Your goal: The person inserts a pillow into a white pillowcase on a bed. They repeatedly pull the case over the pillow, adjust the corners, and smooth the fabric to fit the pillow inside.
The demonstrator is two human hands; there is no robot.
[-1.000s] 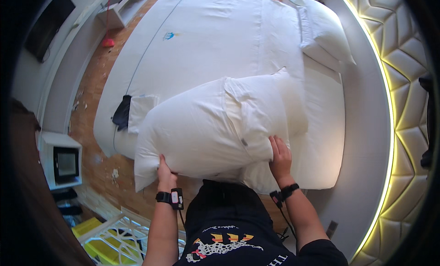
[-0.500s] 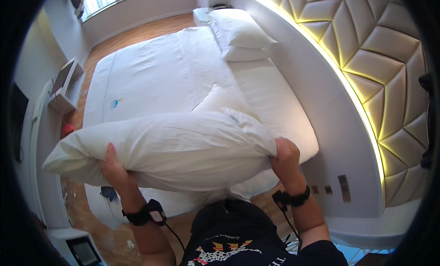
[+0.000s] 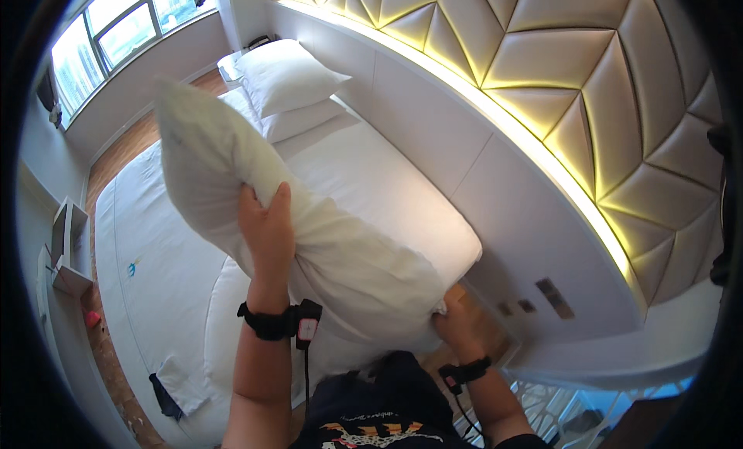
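Note:
A large white pillow (image 3: 348, 248) is held up in front of me, tilted with its far end up toward the upper left. My left hand (image 3: 267, 225) grips the pillow around its middle, thumb and fingers pressed into the cloth. At the near right corner, my right hand (image 3: 457, 325) is closed on the pillow's edge; some of its fingers are hidden. Below the pillow lies the bed (image 3: 364, 155) with its white sheet and duvet. Two more white pillows (image 3: 286, 74) are stacked at the far side of the bed's head.
A padded headboard wall (image 3: 557, 62) with a lit strip runs along the right. A bedside table (image 3: 230, 68) stands beyond the bed, below a window. White cloth and a dark item (image 3: 165, 395) lie at the bed's lower left. Wall shelving (image 3: 71, 248) stands to the left.
The pillow has swung from lying crosswise to a steep slant, its left end raised toward the bed's head. My left hand has moved up and right, my right hand lower. The view has turned right.

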